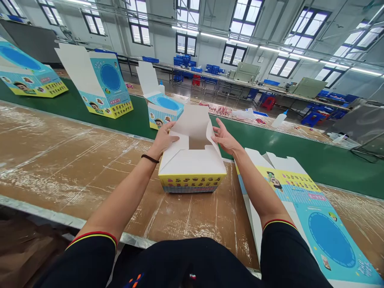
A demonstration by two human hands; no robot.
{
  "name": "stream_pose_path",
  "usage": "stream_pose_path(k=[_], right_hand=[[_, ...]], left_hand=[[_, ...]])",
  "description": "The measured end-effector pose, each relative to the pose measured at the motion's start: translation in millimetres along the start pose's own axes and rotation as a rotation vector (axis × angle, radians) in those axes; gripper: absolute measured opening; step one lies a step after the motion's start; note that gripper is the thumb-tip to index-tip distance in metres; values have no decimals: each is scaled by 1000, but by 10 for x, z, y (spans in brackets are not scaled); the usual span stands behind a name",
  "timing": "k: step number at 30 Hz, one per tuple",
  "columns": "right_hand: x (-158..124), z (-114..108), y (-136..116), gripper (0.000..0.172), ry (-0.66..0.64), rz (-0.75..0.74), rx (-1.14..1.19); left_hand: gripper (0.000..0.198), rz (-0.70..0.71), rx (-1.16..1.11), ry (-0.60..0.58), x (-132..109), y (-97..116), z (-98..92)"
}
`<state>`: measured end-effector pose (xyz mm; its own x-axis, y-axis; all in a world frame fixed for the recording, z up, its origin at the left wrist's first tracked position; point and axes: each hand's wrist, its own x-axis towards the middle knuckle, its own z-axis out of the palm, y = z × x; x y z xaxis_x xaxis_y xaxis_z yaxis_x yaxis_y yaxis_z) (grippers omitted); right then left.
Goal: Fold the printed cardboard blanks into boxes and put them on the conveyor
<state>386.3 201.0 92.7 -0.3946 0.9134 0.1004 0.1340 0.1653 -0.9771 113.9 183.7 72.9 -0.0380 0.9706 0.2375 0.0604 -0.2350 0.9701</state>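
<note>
A printed cardboard box (192, 182) with a yellow and blue front stands on the brown plastic-covered table (60, 160) in front of me, its white flaps partly folded. My left hand (163, 138) presses on the left flap with its fingers curled over the edge. Open, with fingers spread, my right hand (224, 138) rests against the right edge of the raised back flap (195, 124). A black band circles my left wrist.
A stack of flat unfolded box blanks (315, 208) lies at my right. Three opened boxes (105, 86) ride a green conveyor belt (300, 156) beyond the table. White glue bottles (279, 119), blue crates and benches fill the far side.
</note>
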Motion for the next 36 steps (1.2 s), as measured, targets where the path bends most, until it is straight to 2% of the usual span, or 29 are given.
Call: stream_pose_path(k=[2, 5, 10, 12, 14, 16, 18, 20, 21, 23, 24, 27, 30, 33, 36], right_hand=[[4, -21, -23, 116, -33, 26, 23], [-15, -20, -15, 107, -41, 75, 61], [-73, 96, -26, 104, -43, 42, -29], [-82, 151, -36, 105, -34, 32, -68], [-82, 200, -24, 102, -4, 39, -93], [-79, 239, 9, 86, 58, 38, -115], [-76, 258, 41, 55, 131, 10, -139], [-73, 251, 48, 32, 150, -21, -174], [-69, 239, 38, 30, 131, -30, -212], [-56, 210, -5, 31, 60, -35, -363], [-46, 200, -34, 39, 20, -35, -469], [-17, 220, -115, 78, -65, -22, -782], [-15, 298, -163, 87, -55, 39, -963], [-21, 337, -155, 86, -32, 52, -959], [11, 291, -71, 78, 3, -31, -723]], left_hand=[[69, 2, -6, 9, -5, -5, -12], [73, 29, -9, 14, 19, -17, -18], [73, -12, -75, -45, 101, -31, -38], [67, -28, -91, -32, 119, -36, -42], [53, -10, -70, 25, 112, -41, -35], [31, 48, -22, 90, 82, -41, -17], [12, 112, 26, 122, 42, -25, 2], [6, 125, 123, 68, 5, 18, 15], [8, 118, 212, 13, -9, 49, 18], [19, 96, 454, -121, -28, 128, 24], [30, 90, 583, -185, -36, 172, 31], [79, 67, 908, -326, -70, 285, 69], [105, 49, 1160, -397, -117, 338, 116], [105, 69, 1237, -407, -132, 327, 126], [86, 105, 1084, -353, -110, 282, 94]])
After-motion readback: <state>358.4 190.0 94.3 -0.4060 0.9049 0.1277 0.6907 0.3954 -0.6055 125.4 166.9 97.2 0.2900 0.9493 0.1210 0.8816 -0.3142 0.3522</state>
